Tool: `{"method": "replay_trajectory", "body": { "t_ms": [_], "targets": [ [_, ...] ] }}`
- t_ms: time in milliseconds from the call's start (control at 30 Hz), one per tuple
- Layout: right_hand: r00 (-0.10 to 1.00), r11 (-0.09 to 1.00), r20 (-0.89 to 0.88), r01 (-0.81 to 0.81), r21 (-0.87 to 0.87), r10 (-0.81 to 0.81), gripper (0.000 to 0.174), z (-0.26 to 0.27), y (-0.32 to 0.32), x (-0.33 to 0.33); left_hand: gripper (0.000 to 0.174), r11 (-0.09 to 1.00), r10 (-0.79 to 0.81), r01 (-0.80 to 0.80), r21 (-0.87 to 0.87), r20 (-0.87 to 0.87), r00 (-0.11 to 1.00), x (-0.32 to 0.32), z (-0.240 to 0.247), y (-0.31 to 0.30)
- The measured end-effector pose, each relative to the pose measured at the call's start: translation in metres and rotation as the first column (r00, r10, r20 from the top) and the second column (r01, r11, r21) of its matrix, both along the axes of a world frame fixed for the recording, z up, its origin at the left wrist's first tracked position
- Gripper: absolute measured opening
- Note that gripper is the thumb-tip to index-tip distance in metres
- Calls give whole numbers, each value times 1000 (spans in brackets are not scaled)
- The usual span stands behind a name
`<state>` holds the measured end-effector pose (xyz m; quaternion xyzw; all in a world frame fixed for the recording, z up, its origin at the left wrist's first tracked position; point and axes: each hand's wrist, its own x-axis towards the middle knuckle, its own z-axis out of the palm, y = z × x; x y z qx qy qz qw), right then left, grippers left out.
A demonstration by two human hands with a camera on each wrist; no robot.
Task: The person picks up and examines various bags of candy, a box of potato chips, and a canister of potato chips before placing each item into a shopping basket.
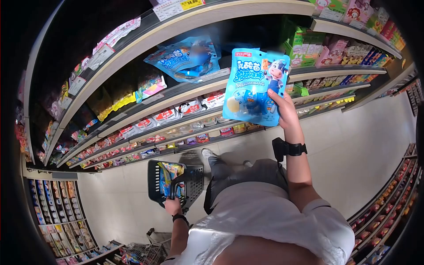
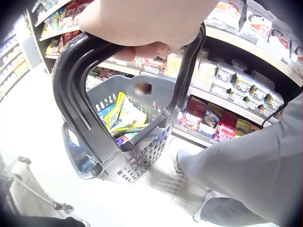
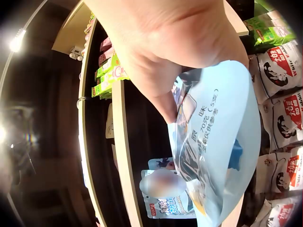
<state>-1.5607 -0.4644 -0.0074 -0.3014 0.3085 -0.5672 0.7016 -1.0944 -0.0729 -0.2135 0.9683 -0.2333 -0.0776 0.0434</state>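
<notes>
My right hand (image 1: 285,110) grips the lower right side of a light blue snack pouch (image 1: 247,97), its thumb lying across the front. A cartoon cow and a see-through window with small wrapped pieces show on that front. In the right wrist view the pouch (image 3: 215,137) is seen from its base, under the hand (image 3: 165,42). My left hand (image 1: 173,206) holds the black handle (image 2: 78,71) of a grey shopping basket (image 1: 194,185). Colourful snack bags (image 2: 124,116) lie inside the basket. Similar blue pouches (image 1: 187,59) lie on the shelf, left of the held one.
Curved shelves of packed sweets (image 1: 132,128) run along the front. White and red candy bags (image 3: 281,71) sit on the shelf below. A wire cart (image 1: 148,251) stands behind on the left, and more stocked shelves (image 1: 388,198) line the right. Pale floor (image 1: 335,145) lies between.
</notes>
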Motion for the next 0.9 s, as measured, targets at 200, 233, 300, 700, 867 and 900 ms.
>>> {"method": "replay_trajectory", "body": {
  "t_ms": [200,233,300,700,867,900],
  "targets": [
    [997,1000,-78,2,-5,-2,39,-4,0,-2,43,1000,15,-15,17,-14,1000,-2,2,-3],
    [997,1000,-76,4,-3,-4,39,-3,0,-2,43,999,31,-30,21,-12,999,-4,3,-3],
    [996,1000,-94,0,-2,0,39,-2,0,-2,43,999,31,-31,21,-13,999,-5,3,-3],
    [986,984,-36,161,-73,-164,41,38,-39,-17,36,998,43,-46,-40,-70,997,-31,19,-10],
    [976,979,-195,55,-195,-93,34,67,-103,-11,38,999,30,-31,-8,-35,999,-28,7,-4],
    [971,980,-217,55,-192,-97,33,71,-119,-6,37,1000,27,-26,17,-28,999,-27,4,-4]
  ]
}}
